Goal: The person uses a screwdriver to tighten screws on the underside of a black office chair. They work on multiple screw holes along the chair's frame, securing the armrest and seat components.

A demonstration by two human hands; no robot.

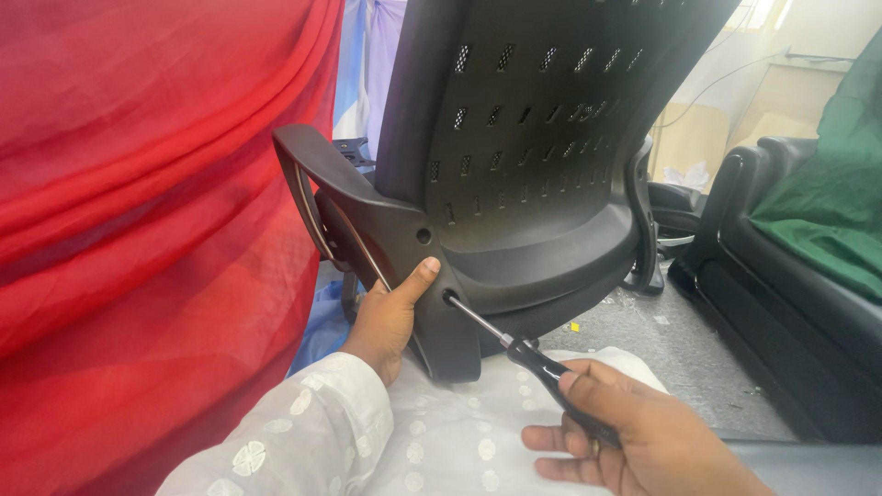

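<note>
A black office chair (542, 138) with a perforated plastic back fills the upper middle of the head view. My left hand (390, 317) grips the black armrest bracket (367, 216) at its lower edge, thumb pressed up near a screw hole. My right hand (634, 432) holds a black-handled screwdriver (514, 344). Its metal shaft runs up and left, and the tip sits in the lower hole of the bracket. White patterned sleeves and cloth cover my arm and lap.
Red draped fabric (138, 230) hangs close on the left. A black sofa (790, 276) with green cloth (827, 202) stands at the right. Grey floor (671, 340) with small debris lies between chair and sofa.
</note>
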